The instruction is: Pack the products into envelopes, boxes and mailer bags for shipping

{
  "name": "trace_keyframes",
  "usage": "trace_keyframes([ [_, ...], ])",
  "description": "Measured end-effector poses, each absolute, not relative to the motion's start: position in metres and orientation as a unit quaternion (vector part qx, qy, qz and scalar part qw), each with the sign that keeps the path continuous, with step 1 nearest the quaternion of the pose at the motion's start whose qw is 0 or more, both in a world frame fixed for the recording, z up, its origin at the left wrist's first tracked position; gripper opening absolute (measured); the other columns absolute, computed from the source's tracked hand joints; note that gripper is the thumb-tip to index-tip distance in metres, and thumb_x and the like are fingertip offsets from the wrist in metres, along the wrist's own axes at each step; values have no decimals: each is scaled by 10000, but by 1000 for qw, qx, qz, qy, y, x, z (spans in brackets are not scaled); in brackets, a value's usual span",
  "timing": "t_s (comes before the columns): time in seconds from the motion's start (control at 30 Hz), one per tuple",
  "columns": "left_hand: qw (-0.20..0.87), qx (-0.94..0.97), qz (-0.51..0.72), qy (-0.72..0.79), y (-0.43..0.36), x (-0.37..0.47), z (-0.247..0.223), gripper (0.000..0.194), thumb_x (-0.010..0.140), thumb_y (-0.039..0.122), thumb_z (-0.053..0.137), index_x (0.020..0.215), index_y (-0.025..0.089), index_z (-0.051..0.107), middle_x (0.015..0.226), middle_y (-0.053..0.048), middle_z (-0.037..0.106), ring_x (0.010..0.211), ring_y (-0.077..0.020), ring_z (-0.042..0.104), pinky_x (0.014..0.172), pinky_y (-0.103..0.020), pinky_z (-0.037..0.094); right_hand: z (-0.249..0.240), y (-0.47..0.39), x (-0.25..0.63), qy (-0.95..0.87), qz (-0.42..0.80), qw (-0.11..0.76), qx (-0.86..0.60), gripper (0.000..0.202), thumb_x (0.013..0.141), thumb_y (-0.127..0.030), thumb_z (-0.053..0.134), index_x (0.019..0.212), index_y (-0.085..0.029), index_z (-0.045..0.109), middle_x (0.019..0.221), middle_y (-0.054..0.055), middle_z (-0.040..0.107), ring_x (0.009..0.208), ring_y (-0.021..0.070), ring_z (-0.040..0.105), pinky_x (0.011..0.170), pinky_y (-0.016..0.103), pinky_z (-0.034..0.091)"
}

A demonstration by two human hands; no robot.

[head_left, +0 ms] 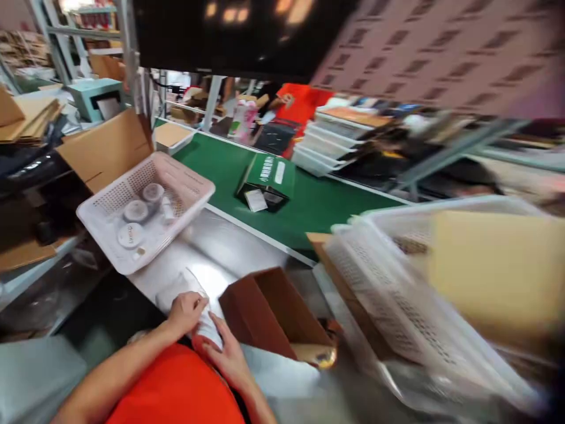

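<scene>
A white package with clear wrapping [207, 323] and a reddish lower end lies near the front of the metal bench, close to my body. My left hand [188, 311] is closed, its fingers pinching at the wrapping's upper left side. Around the package's lower right side curls my right hand [228, 352], thumb and fingers on either side of it. What is inside the wrapping cannot be made out. Just right of my hands stands an open brown cardboard box [260, 312], tilted in view.
At the left, a white plastic basket [194, 200] holds several white-lidded jars. A green conveyor belt [326, 203] crosses behind the bench, carrying a green box [270, 175]. Stacked white baskets [375, 277] stand on the right. A dark screen [238, 41] hangs overhead.
</scene>
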State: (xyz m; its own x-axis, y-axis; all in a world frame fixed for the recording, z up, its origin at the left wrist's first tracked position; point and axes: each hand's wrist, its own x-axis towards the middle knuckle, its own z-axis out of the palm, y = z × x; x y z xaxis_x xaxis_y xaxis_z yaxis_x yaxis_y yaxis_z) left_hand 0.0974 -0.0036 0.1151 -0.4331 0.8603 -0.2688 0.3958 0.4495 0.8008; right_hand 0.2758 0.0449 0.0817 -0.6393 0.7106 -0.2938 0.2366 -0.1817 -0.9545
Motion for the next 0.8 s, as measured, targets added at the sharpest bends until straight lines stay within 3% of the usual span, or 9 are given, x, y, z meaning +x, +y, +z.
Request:
trace_keyframes([
  [0.1,320,497,321,740,6,97,108,375,1011,366,469,924,201,794,971,-109,776,948,-254,669,922,-349,477,79,49,274,-623,645,197,-396,715,627,-295,873,1327,-299,727,1450,76,685,1392,382,574,1269,574,347],
  [0.2,314,529,309,725,8,96,104,349,990,306,477,1047,190,801,1060,-125,792,999,-269,693,944,-360,487,65,52,277,-526,655,262,-474,750,652,-459,901,1341,-246,696,1386,110,715,1306,369,625,1218,559,413],
  [0.3,346,532,285,719,7,95,101,365,972,322,513,1158,172,789,897,-90,794,811,-242,700,799,-340,504,54,52,278,-382,707,344,-486,822,644,-590,912,1335,-212,674,1260,118,764,1177,352,690,1112,533,512],
  [0.4,385,537,266,702,10,97,99,376,962,327,529,1209,180,771,686,-13,720,633,-197,632,663,-302,453,49,50,280,-287,742,392,-461,776,627,-598,927,1264,-217,699,1176,103,788,1107,340,719,1047,499,551],
  [0.63,398,533,309,679,30,108,110,332,948,308,518,1050,209,819,927,-54,830,825,-224,723,802,-311,522,41,51,295,-389,745,351,-413,868,558,-525,962,1326,-267,650,1140,70,764,986,306,696,914,459,565],
  [0.8,446,544,347,621,33,117,115,315,929,347,548,971,220,834,1019,-75,836,960,-250,734,925,-342,542,57,63,298,-473,749,274,-374,705,605,-452,940,1229,-234,695,1001,24,744,870,244,665,841,407,561],
])
